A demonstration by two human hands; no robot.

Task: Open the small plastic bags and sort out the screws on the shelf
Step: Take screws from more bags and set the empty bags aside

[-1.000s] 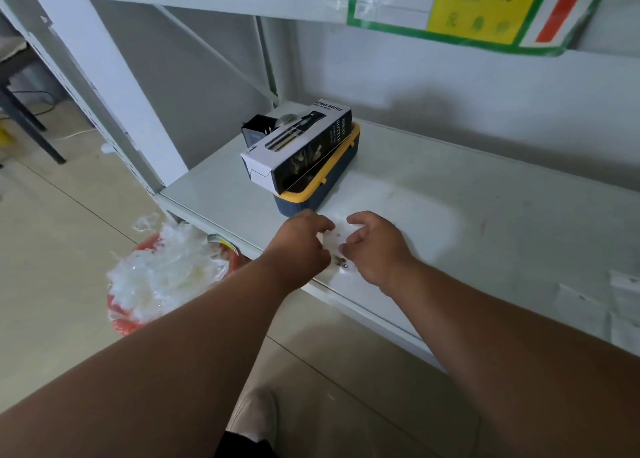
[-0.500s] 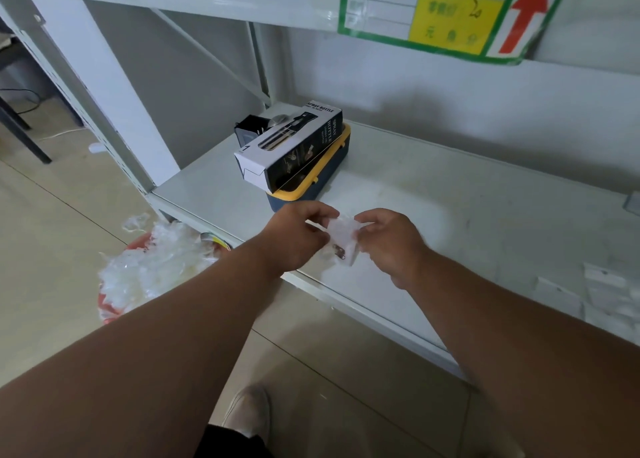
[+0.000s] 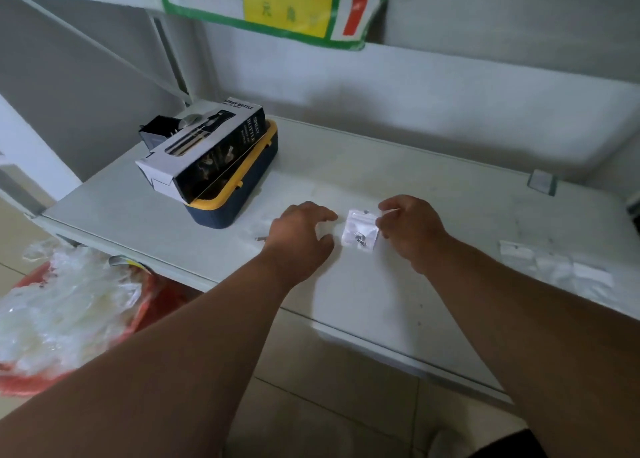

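Right hand (image 3: pixel 410 230) pinches the small clear plastic bag (image 3: pixel 360 230) of dark metal screws above the smooth white shelf (image 3: pixel 433 284). Left hand (image 3: pixel 299 239), left of the bag, hovers with its grip relaxed, holding nothing.

two bare forearms reach in from the near edge, hands close together over the far middle.
the left hand (image 3: pixel 299 241) hovers palm down, fingers loosely curled and holding nothing, thumb pointing right. the right hand (image 3: pixel 410 230), just to its right, has its knuckles up, with thumb and forefinger pinching the top right edge of a small plastic bag (image 3: pixel 360 230).
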